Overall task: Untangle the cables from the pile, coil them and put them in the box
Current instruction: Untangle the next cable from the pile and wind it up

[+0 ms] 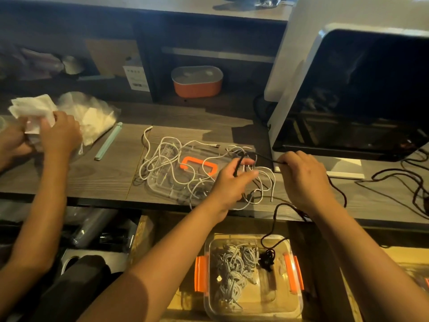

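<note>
No text, brand or number can be read anywhere in view. The one printed thing is a white label (137, 78) on a box in the shelf, far beyond the left hand (234, 180) and to its left; its dark marks and lines are too blurred to make out

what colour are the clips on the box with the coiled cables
Orange clips on the clear box, seen in the head view.
</note>
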{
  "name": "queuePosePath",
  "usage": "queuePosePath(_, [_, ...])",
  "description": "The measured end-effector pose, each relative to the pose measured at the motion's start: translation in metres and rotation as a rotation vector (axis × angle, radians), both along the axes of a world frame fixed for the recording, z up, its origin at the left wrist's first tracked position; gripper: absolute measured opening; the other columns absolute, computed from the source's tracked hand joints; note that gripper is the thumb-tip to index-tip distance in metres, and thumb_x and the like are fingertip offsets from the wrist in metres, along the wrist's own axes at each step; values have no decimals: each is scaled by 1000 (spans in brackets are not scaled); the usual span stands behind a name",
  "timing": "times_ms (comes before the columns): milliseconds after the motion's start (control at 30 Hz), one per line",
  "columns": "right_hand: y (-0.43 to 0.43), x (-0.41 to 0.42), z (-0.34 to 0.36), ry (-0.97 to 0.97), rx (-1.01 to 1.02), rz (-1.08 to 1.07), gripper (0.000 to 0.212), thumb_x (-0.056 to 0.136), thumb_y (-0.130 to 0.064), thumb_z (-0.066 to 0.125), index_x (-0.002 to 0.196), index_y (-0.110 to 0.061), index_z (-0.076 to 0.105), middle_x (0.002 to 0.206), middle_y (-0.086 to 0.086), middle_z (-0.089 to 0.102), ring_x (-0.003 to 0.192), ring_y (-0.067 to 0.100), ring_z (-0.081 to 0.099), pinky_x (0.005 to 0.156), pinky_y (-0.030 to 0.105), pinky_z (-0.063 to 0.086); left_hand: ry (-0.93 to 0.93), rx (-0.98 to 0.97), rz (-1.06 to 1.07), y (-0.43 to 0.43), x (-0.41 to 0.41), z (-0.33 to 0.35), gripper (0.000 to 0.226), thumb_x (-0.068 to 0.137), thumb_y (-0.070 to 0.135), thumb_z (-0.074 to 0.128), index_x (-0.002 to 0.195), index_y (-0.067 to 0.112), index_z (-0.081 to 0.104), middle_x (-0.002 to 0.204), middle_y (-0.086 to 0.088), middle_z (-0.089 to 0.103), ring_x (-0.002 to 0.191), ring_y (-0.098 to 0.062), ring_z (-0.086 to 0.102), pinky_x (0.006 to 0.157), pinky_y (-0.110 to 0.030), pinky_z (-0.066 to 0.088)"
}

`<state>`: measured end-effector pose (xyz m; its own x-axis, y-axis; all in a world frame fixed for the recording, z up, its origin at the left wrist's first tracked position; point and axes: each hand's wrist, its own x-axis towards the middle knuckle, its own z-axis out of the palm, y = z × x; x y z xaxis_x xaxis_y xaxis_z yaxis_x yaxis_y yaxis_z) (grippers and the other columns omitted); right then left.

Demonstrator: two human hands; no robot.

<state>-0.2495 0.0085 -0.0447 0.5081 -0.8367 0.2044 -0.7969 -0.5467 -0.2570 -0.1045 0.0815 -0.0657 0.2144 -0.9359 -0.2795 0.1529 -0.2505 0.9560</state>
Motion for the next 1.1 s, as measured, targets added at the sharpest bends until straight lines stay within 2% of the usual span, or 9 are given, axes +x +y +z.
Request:
queuePosePath(133, [3,-4,-1,-104,39,-30,16,97,-11,45,107,-8,58,100,10,58,87,18,47,77,35,43,98,126,-115,2,7,-5,34,100,15,40,133,13,49,59,6,45,53,-5,45,52,-16,42])
queuePosePath(200, [4,-6,-5,-96,146,-77,21,100,-17,40,111,-7,55,105,12,53,86,18,44,75,33,41,173,80,-113,4,9,-3,39,101,11,37,139,6,41,94,-4,64,91,-10,61,87,-21,49])
queuePosePath(300, [8,-8,-22,61,407,-117,26,101,-26,37,113,-9,53,111,10,52,90,17,46,76,29,38,413,-88,-42,3,5,10,40,102,11,31,141,7,35,136,-5,51,131,-15,42,113,-31,29])
queuePosePath(433, [39,-2,-49,169,592,12,14,99,-21,44,110,-21,52,111,3,58,96,16,55,81,29,45,335,-234,57,-5,-8,26,32,104,19,23,114,21,53,92,2,70,103,-12,62,96,-27,42])
queuePosePath(567, [58,2,-41,-41,569,28,16,101,-23,36,99,-19,52,97,1,58,84,14,54,72,29,43,36,-226,100,-12,-14,21,23,102,19,35,102,23,58,97,7,61,92,-4,56,78,-15,46])
queuePosePath(800, [54,-2,-32,-12,440,-7,21,101,-25,38,99,-14,56,94,4,59,84,19,55,74,37,46,546,-112,176,2,-15,2,33,85,42,51,105,17,58,95,-2,62,88,-14,58,83,-32,45])
queuePosePath(900, [58,-1,-31,-42,468,-5,20,101,-23,38,96,-12,55,93,7,61,82,20,55,73,37,46,482,-100,180,2,-19,-4,22,87,15,61,107,19,51,97,-5,59,87,-14,60,82,-26,49])
queuePosePath(1000, [65,6,-29,-69,526,1,22,101,-22,37,98,-11,55,95,10,62,80,20,56,71,34,46,579,-72,314,-2,-21,-8,26,92,0,54,110,19,49,100,-10,62,79,-12,64,71,-19,53])
queuePosePath(1100, [74,19,-29,-13,633,61,16,100,-19,39,100,-10,52,101,13,61,86,23,57,71,33,43,811,-71,489,-6,-17,-5,21,99,7,41,114,19,51,83,-6,68,51,-5,57,43,-13,42])
